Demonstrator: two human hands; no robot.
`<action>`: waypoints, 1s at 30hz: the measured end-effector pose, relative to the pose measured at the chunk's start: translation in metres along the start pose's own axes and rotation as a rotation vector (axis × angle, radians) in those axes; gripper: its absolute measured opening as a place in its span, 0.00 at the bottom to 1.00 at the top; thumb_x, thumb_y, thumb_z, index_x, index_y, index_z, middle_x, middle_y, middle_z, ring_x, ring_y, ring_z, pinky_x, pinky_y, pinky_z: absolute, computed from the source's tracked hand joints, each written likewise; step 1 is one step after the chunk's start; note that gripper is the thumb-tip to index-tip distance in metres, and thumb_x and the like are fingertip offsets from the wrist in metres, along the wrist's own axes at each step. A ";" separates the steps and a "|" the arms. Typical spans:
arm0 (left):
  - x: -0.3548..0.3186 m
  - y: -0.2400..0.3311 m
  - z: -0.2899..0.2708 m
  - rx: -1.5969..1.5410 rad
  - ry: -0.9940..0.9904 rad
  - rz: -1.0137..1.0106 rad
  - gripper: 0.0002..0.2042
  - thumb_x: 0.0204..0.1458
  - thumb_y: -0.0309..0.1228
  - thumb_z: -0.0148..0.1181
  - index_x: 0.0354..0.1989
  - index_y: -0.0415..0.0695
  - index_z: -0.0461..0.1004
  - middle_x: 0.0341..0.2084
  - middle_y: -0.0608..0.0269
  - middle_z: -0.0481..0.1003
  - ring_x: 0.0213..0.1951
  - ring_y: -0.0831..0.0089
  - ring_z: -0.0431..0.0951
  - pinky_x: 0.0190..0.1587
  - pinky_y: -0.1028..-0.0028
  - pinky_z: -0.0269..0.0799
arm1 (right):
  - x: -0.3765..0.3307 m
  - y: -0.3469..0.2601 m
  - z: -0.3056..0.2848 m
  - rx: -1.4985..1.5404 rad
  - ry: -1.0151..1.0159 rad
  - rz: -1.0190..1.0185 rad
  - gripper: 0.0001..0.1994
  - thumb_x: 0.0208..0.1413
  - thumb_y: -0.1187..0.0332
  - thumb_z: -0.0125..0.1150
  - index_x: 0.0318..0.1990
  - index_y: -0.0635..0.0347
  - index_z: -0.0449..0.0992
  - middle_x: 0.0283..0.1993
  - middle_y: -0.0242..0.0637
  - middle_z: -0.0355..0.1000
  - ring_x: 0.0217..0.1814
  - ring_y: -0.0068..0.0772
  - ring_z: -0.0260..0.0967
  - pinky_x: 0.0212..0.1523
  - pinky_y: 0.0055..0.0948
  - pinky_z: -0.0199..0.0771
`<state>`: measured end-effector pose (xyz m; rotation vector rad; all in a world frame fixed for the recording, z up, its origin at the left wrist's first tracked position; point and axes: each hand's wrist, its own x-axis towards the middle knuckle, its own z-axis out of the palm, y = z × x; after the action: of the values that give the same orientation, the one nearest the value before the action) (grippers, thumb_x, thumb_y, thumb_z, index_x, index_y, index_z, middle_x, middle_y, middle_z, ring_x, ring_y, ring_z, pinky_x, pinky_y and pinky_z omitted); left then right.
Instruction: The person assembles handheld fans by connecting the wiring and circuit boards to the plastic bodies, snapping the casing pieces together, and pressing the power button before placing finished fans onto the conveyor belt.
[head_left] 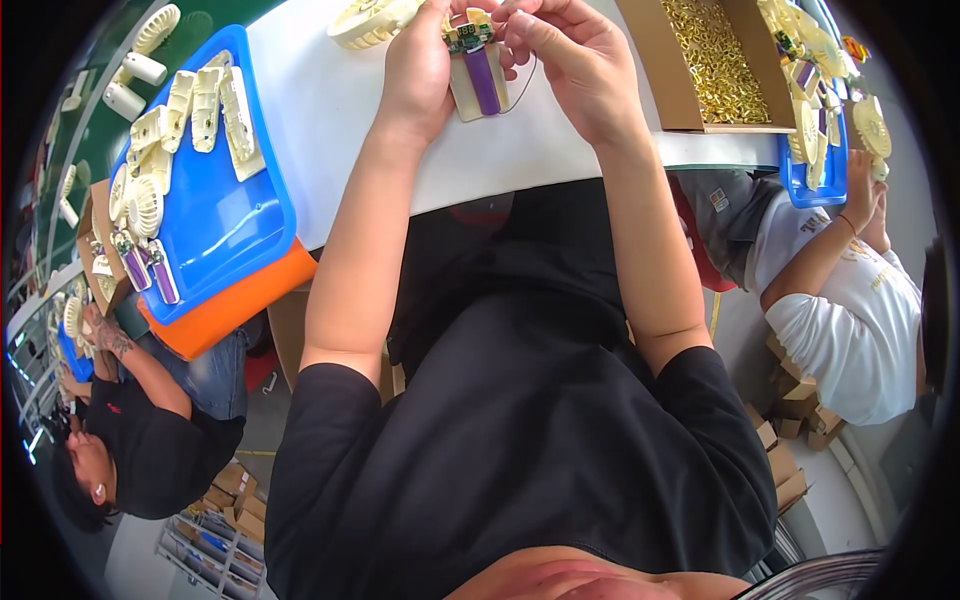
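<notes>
At the far edge of the white table, my left hand (420, 70) is closed around the side of a cream plastic fan handle shell (466, 104). A purple cylindrical battery (483, 82) lies lengthwise in the shell. Just above it sits a small green circuit board (466, 39). The fingers of my right hand (580, 65) are pinched together beside the board. From them a thin dark wire (529, 88) loops down toward the battery's lower end. A cream round fan part (365, 22) lies left of my left hand. The fingertips partly hide the shell's upper end.
On the left, a blue tray (225, 235) holds cream shells and fan parts above an orange bin (235, 305). A cardboard box of small gold-coloured pieces (715, 60) stands right. Co-workers sit on both sides; another blue tray (812, 190) is at far right.
</notes>
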<state>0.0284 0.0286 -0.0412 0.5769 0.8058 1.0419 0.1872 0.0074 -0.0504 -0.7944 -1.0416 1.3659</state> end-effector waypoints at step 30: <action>-0.003 -0.003 -0.002 0.046 0.035 0.082 0.21 0.72 0.48 0.42 0.47 0.40 0.71 0.30 0.59 0.79 0.28 0.71 0.80 0.33 0.72 0.78 | -0.026 0.011 0.013 0.263 0.092 0.196 0.09 0.69 0.70 0.59 0.49 0.64 0.81 0.38 0.30 0.79 0.33 0.18 0.70 0.34 0.18 0.66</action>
<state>0.0278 0.0247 -0.0435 0.6368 0.8443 1.1130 0.1736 -0.0187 -0.0587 -0.7693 -0.7080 1.5797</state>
